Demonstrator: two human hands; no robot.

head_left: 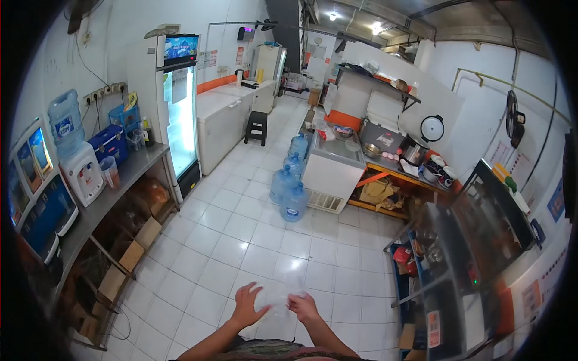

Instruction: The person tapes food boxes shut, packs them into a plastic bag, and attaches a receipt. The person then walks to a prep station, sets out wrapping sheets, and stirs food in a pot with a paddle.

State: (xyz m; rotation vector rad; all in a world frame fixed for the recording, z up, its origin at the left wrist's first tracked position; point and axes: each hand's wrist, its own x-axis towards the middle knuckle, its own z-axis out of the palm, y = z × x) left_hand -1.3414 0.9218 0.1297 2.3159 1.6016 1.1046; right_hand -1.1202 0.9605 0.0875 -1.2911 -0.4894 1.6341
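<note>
Both of my hands are low in the head view, in front of my body, with a thin clear plastic bag (276,296) between them. My right hand (303,305) has its fingers closed on the bag's right side. At the bag's left edge, my left hand (248,305) is spread, thumb apart from the fingers, touching or very near the plastic. The bag is hard to make out against the white floor tiles (227,260).
Several blue water jugs (293,203) stand beside a white chest freezer (328,180) ahead. A black stool (256,127) is farther back. Along the left runs a metal counter (108,207) with a water dispenser (81,174); a glass display case (475,222) is at right.
</note>
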